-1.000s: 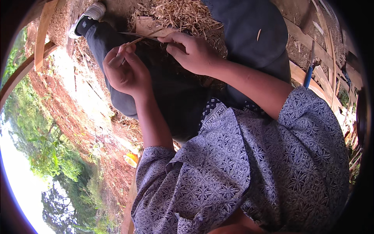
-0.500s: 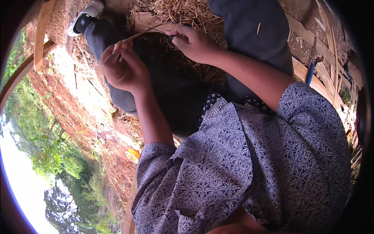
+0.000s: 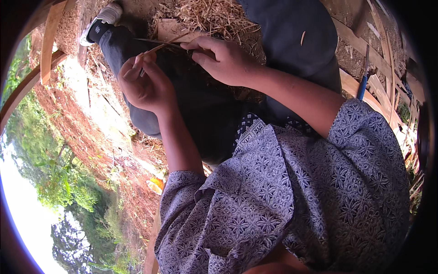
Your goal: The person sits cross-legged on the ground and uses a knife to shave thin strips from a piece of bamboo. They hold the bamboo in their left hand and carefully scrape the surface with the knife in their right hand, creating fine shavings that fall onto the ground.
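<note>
My left hand (image 3: 145,84) is closed, pinching a thin wooden stick (image 3: 165,44) that slants up to the right from the fingertips. A small metallic end shows beneath those fingers; I cannot make out what it is. My right hand (image 3: 223,59) is closed round a knife, whose handle is mostly hidden in the palm. The narrow grey knife blade (image 3: 153,41) points left and crosses the stick just beyond my left fingertips. Both hands are above the gap between my dark-trousered legs.
A flat wood piece (image 3: 169,28) lies on the ground past the hands, beside a heap of shavings (image 3: 214,16). One sliver (image 3: 302,38) rests on my right leg. At right, a blue-handled tool (image 3: 363,86) stands among wooden strips (image 3: 388,68). A reddish dirt slope (image 3: 86,123) falls away at left.
My right hand has shifted a little left and down, carrying the knife, so its blade now reaches left past the stick. My left hand has barely moved.
</note>
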Demonstrator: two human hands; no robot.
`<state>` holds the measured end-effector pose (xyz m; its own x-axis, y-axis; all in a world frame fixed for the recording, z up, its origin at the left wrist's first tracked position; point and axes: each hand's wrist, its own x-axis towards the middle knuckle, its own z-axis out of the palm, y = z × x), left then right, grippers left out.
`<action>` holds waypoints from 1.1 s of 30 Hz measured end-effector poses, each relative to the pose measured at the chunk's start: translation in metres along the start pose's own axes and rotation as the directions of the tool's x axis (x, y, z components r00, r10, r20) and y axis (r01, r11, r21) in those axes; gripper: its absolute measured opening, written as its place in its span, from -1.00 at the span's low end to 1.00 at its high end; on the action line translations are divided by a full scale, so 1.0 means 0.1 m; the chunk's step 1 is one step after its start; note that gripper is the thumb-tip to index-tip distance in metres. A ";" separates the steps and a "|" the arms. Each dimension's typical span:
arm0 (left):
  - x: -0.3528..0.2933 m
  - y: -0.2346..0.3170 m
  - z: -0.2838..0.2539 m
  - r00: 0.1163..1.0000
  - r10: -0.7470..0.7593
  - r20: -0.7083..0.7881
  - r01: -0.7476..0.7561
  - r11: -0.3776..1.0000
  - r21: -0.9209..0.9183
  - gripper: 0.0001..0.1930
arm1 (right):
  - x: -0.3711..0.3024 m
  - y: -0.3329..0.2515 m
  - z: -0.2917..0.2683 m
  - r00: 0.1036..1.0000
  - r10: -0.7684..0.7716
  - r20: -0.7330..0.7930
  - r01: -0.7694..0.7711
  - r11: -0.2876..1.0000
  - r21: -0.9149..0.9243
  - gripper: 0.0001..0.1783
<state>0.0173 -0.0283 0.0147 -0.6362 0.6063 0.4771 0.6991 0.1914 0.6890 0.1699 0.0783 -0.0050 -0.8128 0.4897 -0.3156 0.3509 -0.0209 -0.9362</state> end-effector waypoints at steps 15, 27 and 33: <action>0.02 0.09 0.00 0.999 0.015 0.039 -0.015 1.000 0.018 -0.91 | 0.16 0.27 -0.01 0.988 0.151 -0.035 -0.153 0.984 -0.090 -0.67; -0.01 0.03 0.02 0.999 0.032 -0.003 -0.032 0.998 0.053 -0.90 | 0.03 0.04 -0.03 0.997 0.071 0.037 -0.073 0.996 0.055 -0.65; 0.00 0.05 -0.01 0.999 0.030 -0.024 -0.025 0.981 0.193 -0.89 | 0.00 0.02 -0.02 0.999 0.046 0.002 -0.046 0.997 0.063 -0.65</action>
<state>0.0207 -0.0280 0.0186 -0.6228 0.5932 0.5102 0.7643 0.3217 0.5589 0.1720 0.0804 -0.0068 -0.7967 0.4864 -0.3586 0.3579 -0.0984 -0.9286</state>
